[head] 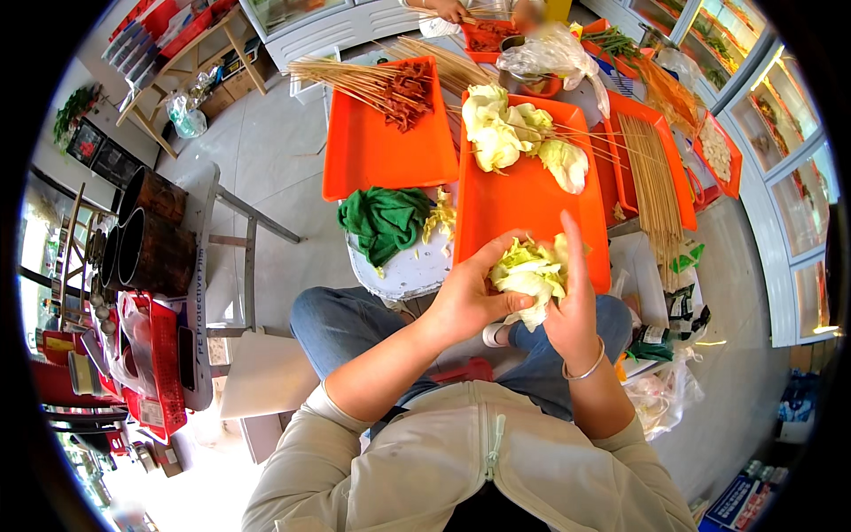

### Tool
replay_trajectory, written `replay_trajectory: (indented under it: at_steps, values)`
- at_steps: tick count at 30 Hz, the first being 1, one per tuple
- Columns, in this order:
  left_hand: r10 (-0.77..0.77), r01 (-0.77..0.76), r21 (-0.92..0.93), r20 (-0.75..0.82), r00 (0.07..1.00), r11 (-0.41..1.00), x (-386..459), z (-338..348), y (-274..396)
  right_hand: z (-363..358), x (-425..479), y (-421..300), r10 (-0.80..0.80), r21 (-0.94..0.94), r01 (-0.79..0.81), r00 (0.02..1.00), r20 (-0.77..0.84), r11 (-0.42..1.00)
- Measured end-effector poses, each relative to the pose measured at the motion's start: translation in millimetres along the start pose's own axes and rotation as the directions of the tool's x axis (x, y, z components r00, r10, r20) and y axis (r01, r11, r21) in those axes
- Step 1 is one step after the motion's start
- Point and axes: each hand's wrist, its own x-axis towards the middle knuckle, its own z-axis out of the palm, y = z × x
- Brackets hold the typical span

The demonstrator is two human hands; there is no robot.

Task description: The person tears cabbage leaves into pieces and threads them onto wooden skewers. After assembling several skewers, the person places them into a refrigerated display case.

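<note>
My left hand grips a crumpled bunch of pale green lettuce leaves over the near edge of an orange tray. My right hand is upright against the bunch's right side, its fingers extended and its palm facing the leaves. Beyond my hands, in the orange plastic tray, lie bunched lettuce leaves on bamboo skewers. To the left, a second orange tray holds skewered reddish meat. Bare bamboo skewers lie in a tray on the right.
A green cloth and lettuce scraps rest on the white table. Across it a co-worker's hand is near more meat. Plastic bags and packets are at the right, dark metal pots at the left, and glass-door refrigerators along the right.
</note>
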Motion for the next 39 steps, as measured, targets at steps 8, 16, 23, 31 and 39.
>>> replay_trajectory:
  at_steps: [8,16,23,31,39]
  values:
    - [-0.107,0.066,-0.199,-0.202,0.974,0.978,1,-9,-21,-1,-6,-1,0.106,0.610,-0.082,0.994,-0.003,0.788]
    - [-0.218,0.149,-0.261,-0.263,0.940,0.954,-1,-7,-21,0,-18,16,-0.004,0.363,-0.022,0.998,0.069,0.931]
    - [-0.001,-0.031,-0.090,-0.344,0.939,0.995,-4,1,-26,20,-17,1,0.110,0.520,-0.095,0.994,0.002,0.849]
    - [0.049,-0.021,0.074,-0.394,0.918,0.997,-5,2,-33,22,-18,8,0.192,0.470,-0.140,0.979,-0.064,0.871]
    - [0.098,0.026,0.643,-0.156,0.983,0.765,-9,-10,0,21,-21,8,0.283,0.638,-0.165,0.955,-0.086,0.752]
